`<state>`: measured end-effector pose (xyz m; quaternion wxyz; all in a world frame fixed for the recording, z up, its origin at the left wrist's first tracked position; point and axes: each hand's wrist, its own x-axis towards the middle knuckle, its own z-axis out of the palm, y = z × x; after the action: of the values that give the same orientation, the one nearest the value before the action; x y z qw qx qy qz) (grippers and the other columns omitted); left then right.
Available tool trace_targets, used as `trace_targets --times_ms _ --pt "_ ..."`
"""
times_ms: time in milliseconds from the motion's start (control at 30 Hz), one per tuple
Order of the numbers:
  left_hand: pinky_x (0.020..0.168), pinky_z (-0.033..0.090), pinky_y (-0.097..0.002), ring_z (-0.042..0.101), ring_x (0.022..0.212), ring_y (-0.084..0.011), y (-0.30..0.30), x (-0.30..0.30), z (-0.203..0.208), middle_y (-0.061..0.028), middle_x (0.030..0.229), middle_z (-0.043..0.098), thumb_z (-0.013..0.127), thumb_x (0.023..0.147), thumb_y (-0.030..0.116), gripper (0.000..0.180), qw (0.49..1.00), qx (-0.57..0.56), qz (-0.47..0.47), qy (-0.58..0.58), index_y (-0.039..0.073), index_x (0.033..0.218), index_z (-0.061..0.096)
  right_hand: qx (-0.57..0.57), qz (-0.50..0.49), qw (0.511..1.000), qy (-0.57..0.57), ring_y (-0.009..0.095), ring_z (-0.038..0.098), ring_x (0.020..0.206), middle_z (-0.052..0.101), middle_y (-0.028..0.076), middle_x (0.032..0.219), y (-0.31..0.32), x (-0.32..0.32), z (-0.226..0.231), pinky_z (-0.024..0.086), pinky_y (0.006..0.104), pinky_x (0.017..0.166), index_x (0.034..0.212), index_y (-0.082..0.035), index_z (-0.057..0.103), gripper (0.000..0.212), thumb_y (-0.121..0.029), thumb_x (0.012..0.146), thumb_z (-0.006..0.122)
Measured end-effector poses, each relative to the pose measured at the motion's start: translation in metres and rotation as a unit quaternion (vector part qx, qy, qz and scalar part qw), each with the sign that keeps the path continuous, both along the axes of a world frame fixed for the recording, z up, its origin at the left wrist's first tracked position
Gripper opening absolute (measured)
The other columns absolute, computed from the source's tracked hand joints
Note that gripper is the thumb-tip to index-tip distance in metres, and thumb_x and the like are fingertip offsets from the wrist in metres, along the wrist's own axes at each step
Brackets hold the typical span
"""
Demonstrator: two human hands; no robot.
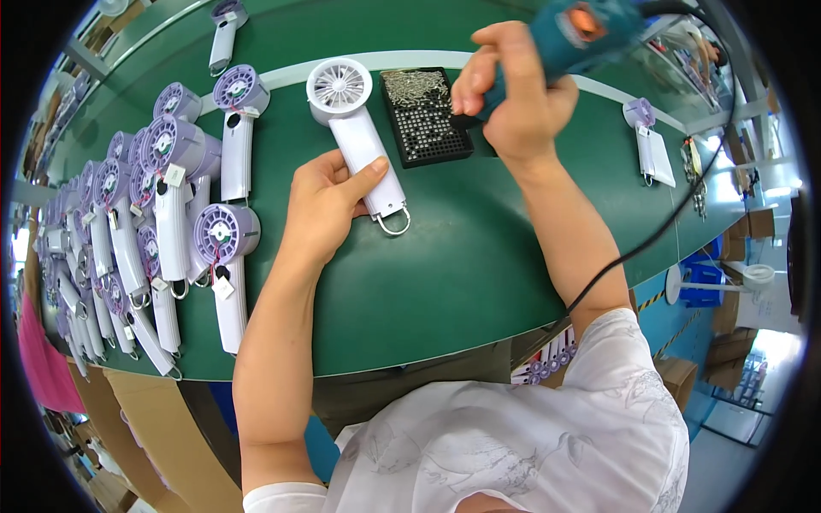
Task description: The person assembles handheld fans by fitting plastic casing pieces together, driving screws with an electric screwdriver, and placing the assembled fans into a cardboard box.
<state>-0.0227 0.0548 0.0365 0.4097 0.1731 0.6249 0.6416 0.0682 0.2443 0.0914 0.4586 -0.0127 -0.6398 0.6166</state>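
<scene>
A white handheld fan point(363, 141) lies tilted on the green tabletop, its round grille at the far end and a wire loop at the near end. My left hand point(329, 201) is wrapped round its handle, thumb on top. My right hand point(522, 98) grips a teal electric screwdriver point(573, 43) with a black cord, raised at the upper right. The tool's tip points toward a black screw tray point(440, 154), whose holes hold many small screws, heaped at its far end.
Many purple and white fans point(167, 179) crowd the left side of the table point(428, 282). Another fan point(652, 145) lies at the right. The black cord point(658, 244) sags past my right forearm. A person in a pink garment point(43, 363) is at the far left.
</scene>
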Motion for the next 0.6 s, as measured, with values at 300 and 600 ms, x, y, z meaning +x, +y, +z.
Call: trace_targets --times_ms 300,600 --pt "0.076 0.059 -0.0323 0.072 0.086 -0.0185 0.000 -0.001 0.003 -0.0130 0.096 0.073 0.071 0.094 0.020 0.034 1.000 -0.005 0.000 -0.007 -0.009 0.111 0.065 -0.040 0.251 0.964 0.074 0.015 0.047 0.049 0.053 0.002 0.069 -0.040 0.025 0.023 0.044 0.0341 0.047 0.115 -0.008 0.061 0.055 -0.058 0.104 0.039" --pt "0.073 0.058 -0.0309 0.071 0.083 -0.0172 0.001 0.000 0.002 -0.0122 0.095 0.073 0.072 0.094 0.021 0.033 1.000 0.007 -0.003 -0.015 -0.008 0.109 0.066 -0.025 0.259 0.964 0.044 0.015 0.048 0.048 0.052 0.001 0.068 -0.051 0.025 0.010 0.044 0.0332 0.046 0.114 -0.008 0.057 0.054 -0.059 0.103 0.041"
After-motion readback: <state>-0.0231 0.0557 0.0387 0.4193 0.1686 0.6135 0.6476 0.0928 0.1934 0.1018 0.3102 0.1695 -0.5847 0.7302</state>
